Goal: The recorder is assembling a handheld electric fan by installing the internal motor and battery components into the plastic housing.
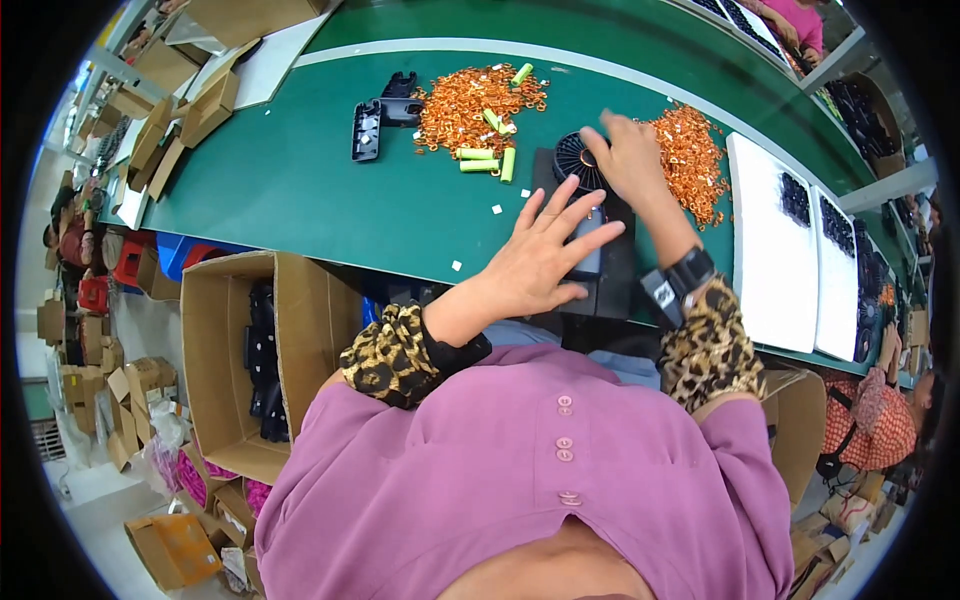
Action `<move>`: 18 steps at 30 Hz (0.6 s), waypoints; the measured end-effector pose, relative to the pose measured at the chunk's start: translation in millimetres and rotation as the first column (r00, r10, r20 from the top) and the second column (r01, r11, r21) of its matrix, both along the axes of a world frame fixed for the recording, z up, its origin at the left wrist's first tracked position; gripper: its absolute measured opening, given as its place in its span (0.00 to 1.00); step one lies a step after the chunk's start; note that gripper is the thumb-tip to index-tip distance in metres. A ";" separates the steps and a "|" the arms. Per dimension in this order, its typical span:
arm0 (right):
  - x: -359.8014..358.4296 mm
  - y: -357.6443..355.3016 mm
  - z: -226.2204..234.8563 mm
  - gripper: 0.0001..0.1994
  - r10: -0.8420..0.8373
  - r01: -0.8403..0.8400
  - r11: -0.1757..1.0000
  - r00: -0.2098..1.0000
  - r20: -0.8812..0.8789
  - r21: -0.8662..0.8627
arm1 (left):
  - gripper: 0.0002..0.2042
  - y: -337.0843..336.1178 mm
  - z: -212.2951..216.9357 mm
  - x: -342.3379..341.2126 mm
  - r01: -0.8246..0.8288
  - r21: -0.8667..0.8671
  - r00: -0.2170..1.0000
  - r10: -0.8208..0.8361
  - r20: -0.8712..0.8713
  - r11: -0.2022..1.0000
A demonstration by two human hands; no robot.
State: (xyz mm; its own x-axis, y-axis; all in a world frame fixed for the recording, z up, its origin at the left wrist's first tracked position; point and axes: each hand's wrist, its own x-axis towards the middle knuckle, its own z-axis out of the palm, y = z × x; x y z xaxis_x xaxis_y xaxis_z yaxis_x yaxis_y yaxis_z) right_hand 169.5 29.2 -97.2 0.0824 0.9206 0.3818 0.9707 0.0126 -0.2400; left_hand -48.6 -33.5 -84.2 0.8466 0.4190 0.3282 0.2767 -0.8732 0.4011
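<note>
A small hand-held fan lies on a black mat (612,285) at the table's near edge, its round black grille head (575,160) pointing away from me and its grey handle (588,245) toward me. My left hand (540,260) lies flat over the handle with its fingers spread wide. My right hand (630,155) is curled on the right side of the fan head, fingers bent over its rim. Both forearms wear leopard-print sleeve covers, and a black watch (688,270) sits on my right wrist.
Two heaps of small copper pieces (470,100) (695,155) lie on the green table (300,190). There are also several green cylinders (480,158), black plastic parts (380,115), white trays (775,260) of black parts on the right, and a cardboard box (215,350) below left. Other workers sit around.
</note>
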 end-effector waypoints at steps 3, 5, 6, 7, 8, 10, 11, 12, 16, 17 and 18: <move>11.3 13.9 12.9 0.23 0.093 -0.156 0.933 0.975 -0.201 -0.324 | 0.43 -1.0 -7.8 0.9 -0.076 -0.135 0.992 0.089 0.089 0.988; 26.1 16.2 16.1 0.22 0.114 -0.219 0.927 0.938 -0.327 -0.306 | 0.44 -1.9 -4.3 -0.2 -0.064 -0.090 0.993 0.072 0.088 0.994; 34.1 16.9 14.8 0.22 0.116 -0.214 0.932 0.941 -0.319 -0.293 | 0.44 -1.0 -2.3 -2.6 -0.049 -0.060 0.995 0.054 0.080 0.997; 46.6 15.1 13.1 0.24 0.032 -0.292 0.904 0.776 -0.630 -0.314 | 0.44 5.4 0.3 -6.3 -0.030 -0.032 0.996 0.032 0.081 0.999; 48.1 11.5 24.9 0.27 -0.063 -0.383 0.876 0.514 -0.855 -0.295 | 0.44 17.3 3.1 -13.1 -0.068 0.053 0.990 0.061 0.129 0.996; 62.6 6.8 38.3 0.26 -0.097 -0.338 0.919 0.303 -0.948 -0.202 | 0.44 52.1 16.1 -33.8 -0.259 0.053 0.928 0.233 0.290 0.964; 81.4 11.2 32.0 0.25 -0.101 -0.246 0.958 0.179 -0.979 -0.144 | 0.42 79.6 5.8 -45.7 -0.421 0.073 0.831 0.352 0.430 0.904; 95.0 17.0 27.2 0.23 -0.088 -0.156 0.983 0.048 -0.995 -0.094 | 0.39 110.4 7.2 -64.6 -0.516 0.103 0.782 0.419 0.461 0.850; 152.2 52.0 2.2 0.14 -0.023 -0.011 1.000 -0.287 -0.958 -0.020 | 0.38 173.1 -9.1 -121.7 -0.894 0.189 0.430 0.897 0.106 0.407; 149.7 68.9 -2.2 0.12 0.074 0.209 0.978 -0.311 -0.947 0.008 | 0.38 178.0 -8.9 -126.0 -0.903 0.154 0.408 0.913 0.021 0.401; 150.0 82.6 -4.6 0.12 0.087 0.216 0.976 -0.308 -0.947 0.019 | 0.39 182.9 -8.3 -129.4 -0.912 0.121 0.386 0.920 -0.064 0.391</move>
